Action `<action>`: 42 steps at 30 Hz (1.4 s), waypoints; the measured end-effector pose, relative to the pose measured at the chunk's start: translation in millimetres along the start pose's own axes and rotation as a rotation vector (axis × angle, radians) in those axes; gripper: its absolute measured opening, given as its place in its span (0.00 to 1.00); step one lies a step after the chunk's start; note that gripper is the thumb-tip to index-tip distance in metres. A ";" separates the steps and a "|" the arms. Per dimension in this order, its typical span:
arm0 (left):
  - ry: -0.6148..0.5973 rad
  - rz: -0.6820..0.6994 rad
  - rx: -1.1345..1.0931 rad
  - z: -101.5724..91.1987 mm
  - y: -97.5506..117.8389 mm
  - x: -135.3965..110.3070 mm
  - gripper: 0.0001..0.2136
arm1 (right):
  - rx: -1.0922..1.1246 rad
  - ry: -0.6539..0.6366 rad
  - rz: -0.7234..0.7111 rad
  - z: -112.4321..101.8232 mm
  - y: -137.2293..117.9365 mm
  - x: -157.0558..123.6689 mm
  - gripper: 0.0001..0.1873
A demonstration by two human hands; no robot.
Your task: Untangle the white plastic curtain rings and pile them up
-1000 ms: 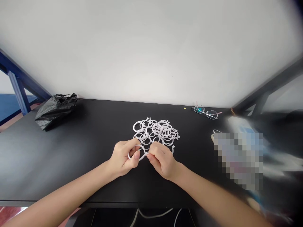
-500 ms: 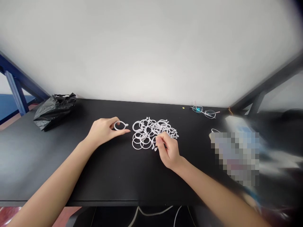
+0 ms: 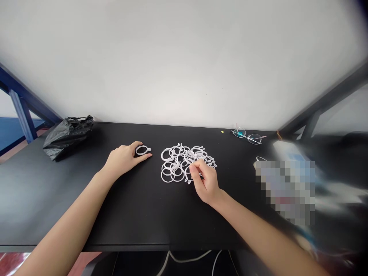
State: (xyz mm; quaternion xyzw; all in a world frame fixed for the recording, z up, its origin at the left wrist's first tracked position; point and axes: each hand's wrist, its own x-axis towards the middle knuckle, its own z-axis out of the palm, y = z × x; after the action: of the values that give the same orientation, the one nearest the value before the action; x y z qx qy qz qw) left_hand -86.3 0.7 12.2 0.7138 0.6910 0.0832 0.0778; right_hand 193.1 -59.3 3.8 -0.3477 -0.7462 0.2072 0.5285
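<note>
Several white plastic curtain rings point(image 3: 172, 170), each with a small eyelet, lie in a loose heap on the black table. Left of the heap, a single white curtain ring point(image 3: 142, 150) rests between the spread thumb and forefinger of my left hand point(image 3: 122, 159). That hand is open around the ring, which looks flat on the tabletop. At the heap's near right edge is my right hand point(image 3: 205, 182), its fingers curled and the thumb pressed to the forefinger. Whatever it pinches is hidden, and the hand covers some of the rings.
A crumpled black plastic bag point(image 3: 69, 136) sits at the back left. Thin-framed glasses point(image 3: 247, 137) lie near the wall, close to a tiny yellow bit point(image 3: 222, 132). On the right are blurred, partly masked items point(image 3: 283, 191). Pale cables point(image 3: 189, 260) hang below the table's front edge.
My left hand has shifted slightly left and lowered the single ring flat, with the thumb now apart from it. My right hand has stayed almost still.
</note>
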 end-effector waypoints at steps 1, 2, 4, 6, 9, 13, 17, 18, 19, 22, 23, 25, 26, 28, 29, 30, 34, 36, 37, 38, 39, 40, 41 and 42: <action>0.003 0.000 0.003 0.0 0.1 -0.1 0.29 | 0.000 0.000 -0.002 -0.1 0.1 0.3 0.12; 0.014 0.002 0.004 0.0 0.8 -0.5 0.29 | 0.000 0.002 -0.004 -0.1 0.1 0.5 0.11; 0.076 0.013 -0.006 0.2 4.5 -2.7 0.28 | 0.000 0.006 -0.010 0.0 -0.1 1.1 0.11; 0.220 0.046 -0.053 1.1 12.7 -7.6 0.26 | 0.001 0.008 -0.015 0.2 -0.8 1.5 0.10; 0.431 0.240 -0.221 4.7 32.3 -19.7 0.17 | 0.006 0.002 -0.025 0.6 -2.0 1.4 0.09; 0.330 0.614 -0.323 14.6 55.7 -34.4 0.18 | 0.003 -0.018 -0.004 0.4 -2.3 -0.4 0.07; 0.174 0.757 -0.264 25.1 59.3 -36.2 0.19 | 0.011 -0.034 0.010 -0.1 -1.3 -2.2 0.07; 0.154 0.763 -0.268 26.8 58.0 -35.2 0.18 | 0.013 -0.035 0.011 -0.1 -1.0 -2.3 0.07; 0.144 0.764 -0.276 27.9 56.4 -34.1 0.17 | 0.015 -0.035 0.011 -0.1 -0.8 -2.1 0.07; 0.140 0.753 -0.314 28.4 53.2 -31.6 0.16 | 0.024 -0.035 0.012 0.0 -0.6 -1.1 0.07; 0.140 0.744 -0.328 28.0 52.9 -31.4 0.16 | 0.028 -0.036 0.012 0.0 -0.7 -0.9 0.07; 0.133 0.724 -0.349 26.9 53.3 -31.6 0.15 | 0.037 -0.040 0.013 0.1 -1.0 -1.0 0.07; 0.127 0.714 -0.356 26.4 53.7 -31.9 0.16 | 0.040 -0.043 0.015 0.1 -1.1 -1.2 0.07; 0.119 0.704 -0.368 25.3 54.7 -32.5 0.16 | 0.042 -0.047 0.020 0.0 -1.1 -1.8 0.07; 0.118 0.703 -0.373 24.9 55.0 -32.6 0.16 | 0.041 -0.047 0.023 -0.1 -1.0 -2.0 0.07; 0.118 0.705 -0.379 24.5 55.2 -32.7 0.16 | 0.041 -0.047 0.025 -0.2 -0.7 -2.1 0.08; 0.139 0.699 -0.398 23.9 54.9 -32.5 0.16 | 0.039 -0.048 0.027 0.1 0.4 -2.0 0.07; 0.151 0.692 -0.417 24.3 54.8 -32.6 0.16 | 0.038 -0.046 0.026 0.5 0.6 -1.8 0.07; 0.157 0.688 -0.431 24.5 55.1 -32.7 0.16 | 0.038 -0.045 0.023 0.6 0.6 -1.7 0.07; 0.160 0.686 -0.449 24.5 55.5 -32.9 0.16 | 0.040 -0.043 0.019 0.8 0.4 -1.7 0.07; 0.165 0.682 -0.472 24.3 56.1 -33.2 0.16 | 0.041 -0.041 0.016 0.8 0.2 -1.7 0.07; 0.169 0.674 -0.500 23.8 56.8 -33.6 0.15 | 0.043 -0.040 0.013 0.7 0.0 -1.7 0.07; 0.169 0.660 -0.535 22.9 57.7 -34.0 0.14 | 0.044 -0.040 0.011 0.6 -0.2 -1.8 0.07; 0.168 0.640 -0.578 21.8 58.5 -34.4 0.12 | 0.045 -0.040 0.011 0.5 -0.4 -1.8 0.07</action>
State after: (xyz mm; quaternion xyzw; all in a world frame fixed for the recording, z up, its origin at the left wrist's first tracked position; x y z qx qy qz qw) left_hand -25.5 -35.6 3.8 0.8316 0.3871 0.3509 0.1882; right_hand 192.9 -60.8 2.7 -0.3356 -0.7499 0.2336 0.5201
